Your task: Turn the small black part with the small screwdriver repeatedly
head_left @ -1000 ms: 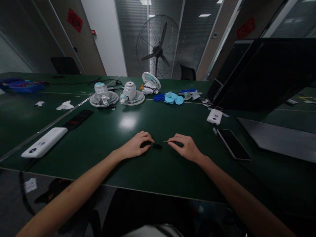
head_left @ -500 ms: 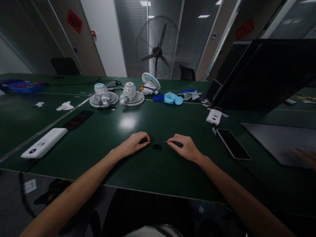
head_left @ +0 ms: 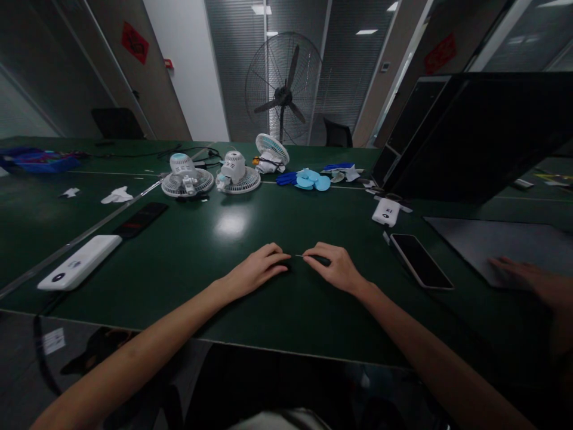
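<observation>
Right around the middle of the frame, a little below centre, a slim tool (head_left: pixel 323 260) with a dark handle sits in the right hand (head_left: pixel 335 266), its thumb and fingers clamped together on the handle. The thin, pale tip points toward the left of the frame, at the left hand (head_left: pixel 264 266), and stops just beside its fingertips. Under those fingertips a small dark piece (head_left: pixel 287 268) shows on the green worktop (head_left: pixel 268 322), mostly covered; I cannot tell whether the left hand grips it or only rests over it. The left hand's thumb and fingers look slightly apart. Toward the right of the frame, well apart from the right hand, lies a phone (head_left: pixel 422 261); at left lies a white power bank (head_left: pixel 80 263).
</observation>
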Action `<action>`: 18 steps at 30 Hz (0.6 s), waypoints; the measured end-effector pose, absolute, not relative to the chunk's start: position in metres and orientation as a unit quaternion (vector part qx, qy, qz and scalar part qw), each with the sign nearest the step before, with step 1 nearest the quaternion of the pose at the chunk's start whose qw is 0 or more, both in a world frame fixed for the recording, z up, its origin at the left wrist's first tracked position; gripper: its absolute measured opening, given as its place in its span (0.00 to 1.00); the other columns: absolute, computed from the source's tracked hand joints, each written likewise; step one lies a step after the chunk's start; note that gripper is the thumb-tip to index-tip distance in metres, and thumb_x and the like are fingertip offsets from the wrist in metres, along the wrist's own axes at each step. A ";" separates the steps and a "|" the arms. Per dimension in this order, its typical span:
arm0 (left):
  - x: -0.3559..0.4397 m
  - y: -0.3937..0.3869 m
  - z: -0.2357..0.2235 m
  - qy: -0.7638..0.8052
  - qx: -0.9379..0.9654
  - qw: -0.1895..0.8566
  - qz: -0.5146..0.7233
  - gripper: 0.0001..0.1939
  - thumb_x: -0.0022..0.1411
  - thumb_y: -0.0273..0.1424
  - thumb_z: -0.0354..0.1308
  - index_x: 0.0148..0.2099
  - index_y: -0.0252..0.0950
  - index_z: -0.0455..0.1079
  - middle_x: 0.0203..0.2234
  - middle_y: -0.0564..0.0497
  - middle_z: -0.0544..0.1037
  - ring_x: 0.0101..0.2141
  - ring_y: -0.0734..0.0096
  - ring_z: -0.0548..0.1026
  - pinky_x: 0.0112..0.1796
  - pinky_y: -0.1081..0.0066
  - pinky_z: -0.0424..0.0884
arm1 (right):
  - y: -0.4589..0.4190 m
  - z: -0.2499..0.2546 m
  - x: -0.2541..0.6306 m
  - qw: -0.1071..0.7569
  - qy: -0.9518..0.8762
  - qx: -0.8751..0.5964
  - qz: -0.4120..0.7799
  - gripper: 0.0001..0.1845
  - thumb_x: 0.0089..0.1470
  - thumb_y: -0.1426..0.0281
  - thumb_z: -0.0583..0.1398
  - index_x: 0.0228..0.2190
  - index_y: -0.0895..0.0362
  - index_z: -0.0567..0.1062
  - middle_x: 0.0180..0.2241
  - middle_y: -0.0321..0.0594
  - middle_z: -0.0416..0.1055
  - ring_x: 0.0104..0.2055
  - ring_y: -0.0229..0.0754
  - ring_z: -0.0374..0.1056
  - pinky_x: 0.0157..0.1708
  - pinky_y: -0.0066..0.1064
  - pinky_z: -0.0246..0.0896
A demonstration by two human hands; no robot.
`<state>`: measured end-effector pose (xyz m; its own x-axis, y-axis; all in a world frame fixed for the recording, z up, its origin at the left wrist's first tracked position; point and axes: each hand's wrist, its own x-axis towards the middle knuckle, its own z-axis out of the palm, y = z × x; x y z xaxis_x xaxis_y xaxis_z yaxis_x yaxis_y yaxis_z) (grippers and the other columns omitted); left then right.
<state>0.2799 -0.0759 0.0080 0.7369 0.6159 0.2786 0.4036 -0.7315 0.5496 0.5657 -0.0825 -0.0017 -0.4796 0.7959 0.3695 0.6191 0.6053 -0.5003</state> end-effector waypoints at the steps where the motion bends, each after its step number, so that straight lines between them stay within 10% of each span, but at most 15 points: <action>1: 0.281 -0.077 0.007 0.278 0.909 0.224 0.217 0.18 0.75 0.36 0.51 0.63 0.41 0.69 0.51 0.43 0.70 0.50 0.62 0.72 0.52 0.62 0.72 | -0.082 -0.002 0.566 0.298 -0.843 -0.423 0.145 0.12 0.68 0.62 0.59 0.45 0.51 0.80 0.40 0.40 0.78 0.39 0.44 0.74 0.39 0.36 0.69; 18: 0.041 0.025 -0.013 0.616 0.751 0.005 0.237 0.18 0.68 0.39 0.58 0.53 0.33 0.76 0.45 0.45 0.73 0.40 0.64 0.73 0.43 0.68 0.69 | -0.079 -0.002 0.570 0.305 -0.828 -0.440 0.166 0.11 0.69 0.64 0.58 0.46 0.52 0.79 0.42 0.40 0.77 0.41 0.43 0.74 0.40 0.35 0.70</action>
